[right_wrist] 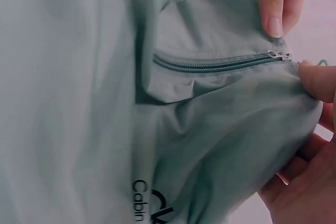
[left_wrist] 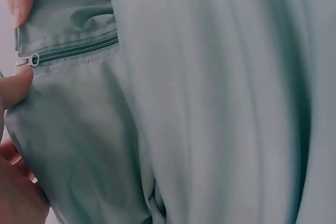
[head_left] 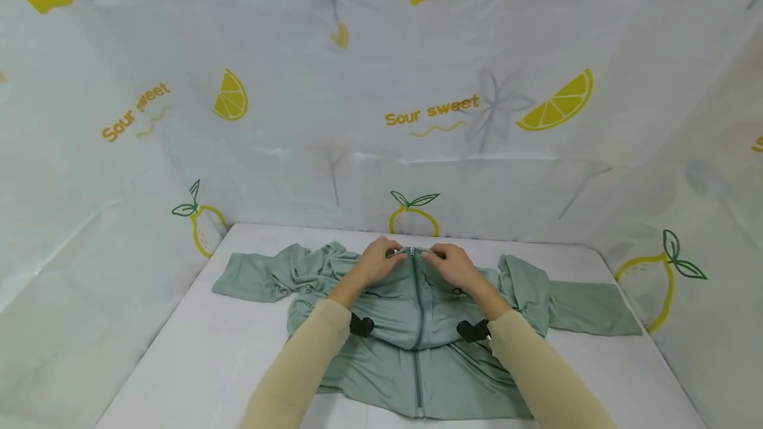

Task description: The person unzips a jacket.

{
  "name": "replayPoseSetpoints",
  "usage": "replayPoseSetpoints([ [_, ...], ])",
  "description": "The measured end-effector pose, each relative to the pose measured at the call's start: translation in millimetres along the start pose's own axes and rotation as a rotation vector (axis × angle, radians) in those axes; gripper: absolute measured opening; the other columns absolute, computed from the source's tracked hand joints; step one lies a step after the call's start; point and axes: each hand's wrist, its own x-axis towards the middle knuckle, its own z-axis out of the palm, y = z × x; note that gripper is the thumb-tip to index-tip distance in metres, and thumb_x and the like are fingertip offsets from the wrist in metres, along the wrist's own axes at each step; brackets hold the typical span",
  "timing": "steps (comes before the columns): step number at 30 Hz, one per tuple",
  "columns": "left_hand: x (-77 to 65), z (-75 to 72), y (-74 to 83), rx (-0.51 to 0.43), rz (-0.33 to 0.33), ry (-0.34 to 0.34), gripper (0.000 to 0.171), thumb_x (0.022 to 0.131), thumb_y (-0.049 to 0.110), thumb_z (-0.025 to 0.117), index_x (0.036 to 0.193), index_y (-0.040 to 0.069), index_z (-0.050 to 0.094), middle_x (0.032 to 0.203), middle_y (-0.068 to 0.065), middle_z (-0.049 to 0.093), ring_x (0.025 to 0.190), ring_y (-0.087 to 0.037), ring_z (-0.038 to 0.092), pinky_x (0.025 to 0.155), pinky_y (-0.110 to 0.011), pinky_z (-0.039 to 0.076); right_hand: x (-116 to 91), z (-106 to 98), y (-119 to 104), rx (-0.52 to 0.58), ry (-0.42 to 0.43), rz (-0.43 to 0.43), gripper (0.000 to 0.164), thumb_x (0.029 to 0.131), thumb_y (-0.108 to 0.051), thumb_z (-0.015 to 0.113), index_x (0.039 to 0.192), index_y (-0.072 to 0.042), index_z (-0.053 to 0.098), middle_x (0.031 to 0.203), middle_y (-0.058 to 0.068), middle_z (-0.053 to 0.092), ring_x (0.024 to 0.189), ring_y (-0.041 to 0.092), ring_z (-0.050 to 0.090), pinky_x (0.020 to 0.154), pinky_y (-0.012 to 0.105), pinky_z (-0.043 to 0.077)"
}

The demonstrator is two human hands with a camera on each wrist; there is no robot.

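A sage-green zip-up jacket [head_left: 387, 323] lies front up, its closed front zipper [head_left: 419, 303] running down the middle. My left hand [head_left: 377, 263] pinches the top edge just left of the zipper, and my right hand [head_left: 454, 267] pinches it just right. Thumbs lie on the outside of the fabric, with other fingers behind the edge. A light zipper pull [right_wrist: 278, 55] sits at the top end, between the two thumbs. In the left wrist view the left thumb [left_wrist: 16, 87] is right beside the pull. Dark lettering [right_wrist: 140, 200] marks the chest.
The jacket's left-side sleeve [head_left: 253, 277] is bunched, while the right-side sleeve [head_left: 596, 308] stretches toward the table's right edge. Beneath is a white table [head_left: 197, 349]. A white sheet printed with lemons [head_left: 357, 118] hangs behind and around it. Small black pieces [head_left: 473, 331] show beside the forearms.
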Motion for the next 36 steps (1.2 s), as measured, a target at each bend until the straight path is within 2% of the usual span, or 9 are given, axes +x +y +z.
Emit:
replayPoseSetpoints([
  [6,-3.5,-2.5,5.3,-0.157,0.017,0.038,0.025,0.105,0.026,0.060,0.119,0.009,0.072,0.119,-0.006,0.067,0.110,-0.023,0.063,0.093,-0.040,0.051,-7,-7,-13,0.008,0.027,-0.020,0.037,0.105,-0.029,0.059,0.073,-0.011,0.054,0.060,0.000,0.039,0.051,0.017,0.034,0.056,0.035,0.036],
  [10,-6.0,-6.7,11.8,-0.205,0.014,0.046,0.022,0.106,0.024,0.059,0.116,0.010,0.073,0.115,-0.004,0.070,0.110,-0.021,0.064,0.094,-0.039,0.051,-10,-12,-18,-0.028,0.050,-0.010,0.033,0.106,-0.026,0.059,0.077,-0.011,0.057,0.064,0.001,0.043,0.054,0.018,0.038,0.059,0.036,0.037],
  [14,-8.8,-10.2,18.7,-0.193,0.031,0.045,0.021,0.106,0.023,0.058,0.112,0.009,0.074,0.110,-0.003,0.071,0.102,-0.019,0.064,0.088,-0.037,0.052,-11,-12,-20,-0.030,0.075,0.006,0.028,0.105,-0.026,0.059,0.084,-0.008,0.064,0.069,0.002,0.049,0.058,0.019,0.043,0.061,0.036,0.039],
  [21,-15.2,-13.7,25.4,-0.181,0.047,0.032,0.022,0.107,0.022,0.056,0.113,0.009,0.073,0.108,-0.004,0.070,0.097,-0.017,0.064,0.083,-0.035,0.052,-18,-12,-24,-0.021,0.087,0.022,0.026,0.106,-0.026,0.058,0.090,-0.007,0.065,0.074,0.004,0.054,0.062,0.021,0.046,0.063,0.038,0.040],
  [25,-19.0,-16.3,31.2,-0.181,0.071,0.046,0.021,0.107,0.021,0.057,0.110,0.008,0.073,0.106,-0.004,0.070,0.094,-0.017,0.064,0.082,-0.035,0.052,-22,-12,-29,-0.062,0.119,0.000,0.022,0.106,-0.024,0.059,0.099,-0.006,0.069,0.085,0.007,0.061,0.072,0.023,0.053,0.068,0.042,0.044],
  [28,-21.1,-17.8,35.9,-0.181,0.087,0.050,0.020,0.106,0.021,0.057,0.109,0.008,0.072,0.104,-0.004,0.070,0.092,-0.017,0.063,0.081,-0.034,0.052,-25,-11,-34,-0.120,0.162,-0.033,0.025,0.104,-0.022,0.061,0.112,0.000,0.070,0.102,0.013,0.066,0.090,0.029,0.061,0.079,0.047,0.050],
  [31,-22.7,-18.5,39.1,-0.186,0.092,0.049,0.020,0.107,0.021,0.057,0.108,0.008,0.072,0.102,-0.004,0.070,0.090,-0.016,0.062,0.079,-0.033,0.051,-30,-9,-42,-0.168,0.221,-0.052,0.029,0.103,-0.020,0.064,0.119,0.003,0.068,0.111,0.018,0.065,0.102,0.035,0.061,0.087,0.052,0.050],
  [33,-23.3,-18.9,40.4,-0.191,0.094,0.050,0.020,0.107,0.021,0.057,0.108,0.008,0.072,0.102,-0.004,0.069,0.089,-0.015,0.062,0.078,-0.033,0.051,-33,-8,-48,-0.187,0.274,-0.064,0.027,0.101,-0.018,0.066,0.117,0.003,0.069,0.109,0.018,0.065,0.101,0.035,0.061,0.085,0.053,0.050],
  [36,-24.6,-19.8,42.0,-0.202,0.092,0.051,0.020,0.107,0.021,0.056,0.108,0.008,0.072,0.102,-0.004,0.069,0.089,-0.015,0.062,0.077,-0.033,0.052,-37,-4,-56,-0.210,0.355,-0.101,0.017,0.098,-0.015,0.069,0.106,0.001,0.070,0.099,0.014,0.065,0.091,0.032,0.062,0.080,0.049,0.050],
])
